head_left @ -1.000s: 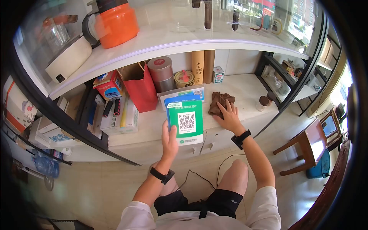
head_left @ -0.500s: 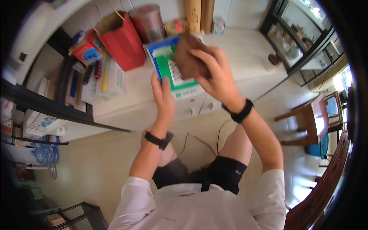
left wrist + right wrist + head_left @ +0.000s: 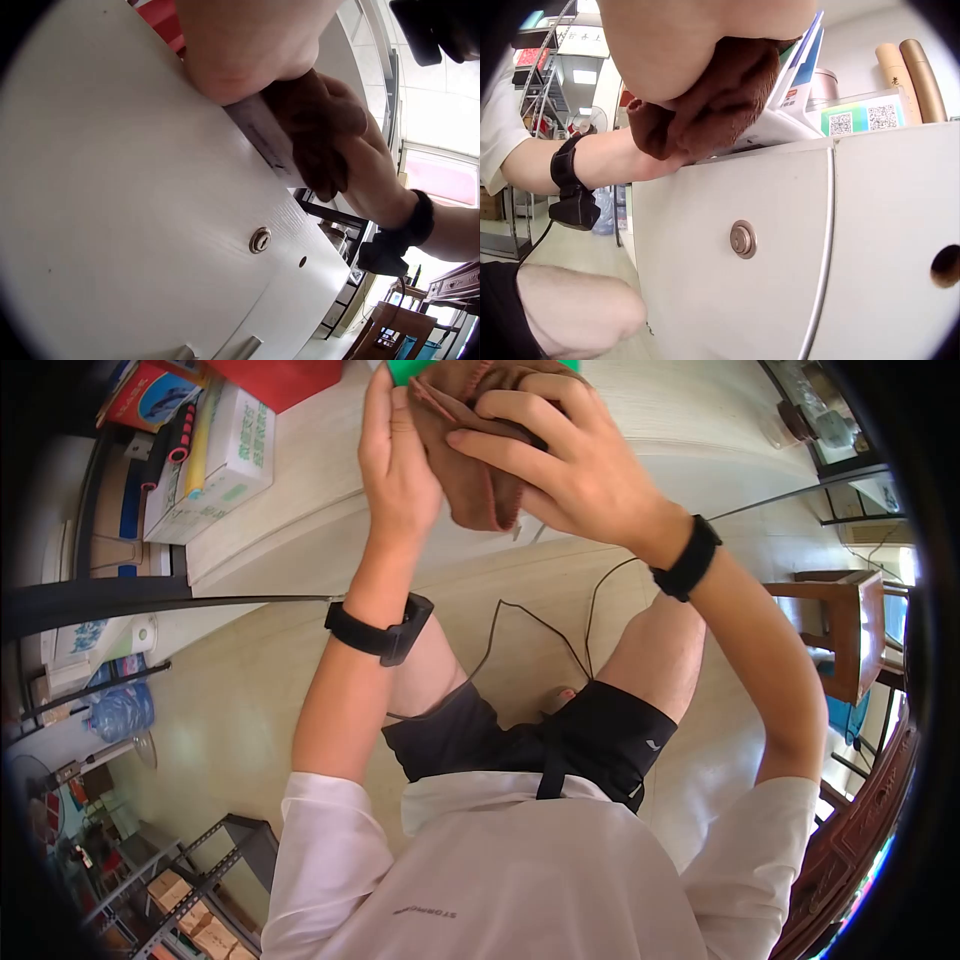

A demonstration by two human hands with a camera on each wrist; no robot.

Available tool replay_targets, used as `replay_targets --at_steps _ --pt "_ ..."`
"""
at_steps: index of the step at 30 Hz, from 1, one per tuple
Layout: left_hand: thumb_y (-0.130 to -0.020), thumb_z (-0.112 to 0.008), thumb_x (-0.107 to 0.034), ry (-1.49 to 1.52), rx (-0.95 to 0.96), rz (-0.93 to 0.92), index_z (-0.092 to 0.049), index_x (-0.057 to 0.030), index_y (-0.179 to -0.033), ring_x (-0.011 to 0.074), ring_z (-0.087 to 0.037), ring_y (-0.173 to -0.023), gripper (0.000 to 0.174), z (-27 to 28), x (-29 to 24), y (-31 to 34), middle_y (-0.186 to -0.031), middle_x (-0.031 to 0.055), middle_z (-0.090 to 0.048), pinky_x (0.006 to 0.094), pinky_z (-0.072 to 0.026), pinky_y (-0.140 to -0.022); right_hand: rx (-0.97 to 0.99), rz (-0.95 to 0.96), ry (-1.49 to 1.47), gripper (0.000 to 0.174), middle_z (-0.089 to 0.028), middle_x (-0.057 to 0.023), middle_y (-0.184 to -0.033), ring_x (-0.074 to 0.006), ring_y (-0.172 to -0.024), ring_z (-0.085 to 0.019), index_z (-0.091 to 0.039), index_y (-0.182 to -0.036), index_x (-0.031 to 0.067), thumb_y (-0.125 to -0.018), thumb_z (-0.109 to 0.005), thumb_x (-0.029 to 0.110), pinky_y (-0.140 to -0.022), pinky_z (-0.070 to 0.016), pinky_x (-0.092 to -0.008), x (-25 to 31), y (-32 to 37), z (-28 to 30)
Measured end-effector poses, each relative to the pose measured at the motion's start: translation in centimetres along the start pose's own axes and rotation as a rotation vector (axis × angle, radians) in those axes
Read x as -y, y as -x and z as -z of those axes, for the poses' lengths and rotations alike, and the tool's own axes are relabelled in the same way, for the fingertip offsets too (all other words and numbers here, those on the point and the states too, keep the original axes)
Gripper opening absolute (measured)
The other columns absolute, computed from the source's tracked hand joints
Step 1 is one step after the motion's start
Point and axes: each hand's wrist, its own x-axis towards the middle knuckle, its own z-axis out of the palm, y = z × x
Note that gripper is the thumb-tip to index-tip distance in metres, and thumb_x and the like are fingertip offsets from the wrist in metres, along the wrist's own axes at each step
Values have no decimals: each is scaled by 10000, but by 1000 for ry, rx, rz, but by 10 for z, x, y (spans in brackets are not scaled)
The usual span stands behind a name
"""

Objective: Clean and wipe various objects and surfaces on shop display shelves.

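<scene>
At the top of the head view my left hand [image 3: 400, 475] grips a green QR-code payment sign [image 3: 403, 368] by its left side. Most of the sign is hidden behind a brown cloth [image 3: 450, 465] with reddish stitched edges. My right hand [image 3: 590, 470] holds this bunched cloth against the sign's face, its fingers bent over the folds. In the right wrist view the cloth [image 3: 735, 105] lies against the white and blue panels of the sign [image 3: 804, 75]. The left wrist view shows the sign's pale lower edge [image 3: 262, 139] between hand and cloth.
The hands are over the front edge of a white cabinet [image 3: 780, 195] with a lock. A white carton [image 3: 245, 450] and a red paper bag [image 3: 290, 375] stand at the left. Behind the sign is a clear QR-code stand [image 3: 862, 112]. A wooden stool [image 3: 855, 635] stands on the right.
My right hand has picked the brown cloth up off the cabinet top and brought it left onto the sign. The head view has tilted down, and the sign has come closer to the body.
</scene>
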Motion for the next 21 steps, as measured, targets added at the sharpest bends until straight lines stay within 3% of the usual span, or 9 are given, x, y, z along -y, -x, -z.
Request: replay_targets --at_steps 2,6,8,10,11,14,16,18,21 --pt "-1089 -333 -223 15 -23 16 -359 51 -1469 158 -535 -1186 470 1 4 0 -1347 114 -549 279 -389 -1035 77 -8 -10 472 -535 -103 -1189 -327 -1059 -510 -639 -1199 137 -734 -639 54 -964 -435 -435 -3 -3 10" --pt "-1085 -355 -221 26 1 11 -318 79 -1483 169 -523 -1216 501 7 14 -4 -1370 116 -536 287 -386 -1045 -185 -149 167 521 -526 -154 -1236 -359 -1130 -498 -629 -1218 158 -710 -667 46 -1030 -409 -455 -35 -38 13" --pt "-1082 -363 -219 92 19 22 -322 79 -1481 174 -513 -1236 499 4 7 -8 -1384 119 -525 291 -383 -1050 69 -446 82 385 -559 -91 -1265 -334 -1125 -527 -688 -1127 177 -745 -683 130 -955 -442 -439 -24 -35 17" --pt "-1080 -370 -221 177 44 43 -332 74 -1478 180 -499 -1258 496 5 5 -8 -1400 123 -511 297 -376 -1058 -131 -136 148 345 -590 -61 -1191 -333 -1059 -576 -676 -1079 161 -738 -673 113 -863 -486 -409 -29 -30 6" --pt "-1080 -373 -225 191 43 74 -334 70 -1480 181 -491 -1268 498 6 3 -9 -1406 124 -504 301 -370 -1065 -136 20 123 377 -585 -47 -1141 -307 -1063 -578 -643 -1096 156 -722 -669 122 -873 -498 -420 -29 -22 -1" --pt "-1081 -383 -240 237 38 200 -334 58 -1487 183 -473 -1290 505 8 -4 -4 -1423 127 -489 311 -352 -1084 127 206 58 343 -566 -28 -1136 -255 -1061 -573 -671 -1045 186 -703 -680 160 -937 -487 -390 -8 5 5" --pt "-1081 -389 -250 269 45 314 -330 49 -1494 182 -465 -1297 513 7 -9 -4 -1429 128 -483 316 -340 -1096 115 120 60 345 -568 -32 -1136 -256 -1047 -575 -672 -1048 191 -706 -683 151 -914 -488 -389 -16 -8 12" --pt "-1082 -393 -251 235 67 229 -326 50 -1497 182 -464 -1297 517 7 -6 -7 -1427 125 -485 311 -339 -1094 73 -31 66 397 -574 -39 -1140 -274 -1032 -566 -669 -1072 187 -686 -696 96 -866 -486 -395 -25 -26 21" --pt "-1083 -392 -249 178 61 225 -319 62 -1494 184 -460 -1301 521 10 1 -4 -1429 129 -484 306 -339 -1093 -200 -136 132 448 -585 -78 -1156 -342 -1054 -544 -663 -1104 128 -670 -672 17 -897 -466 -431 -42 -58 25"
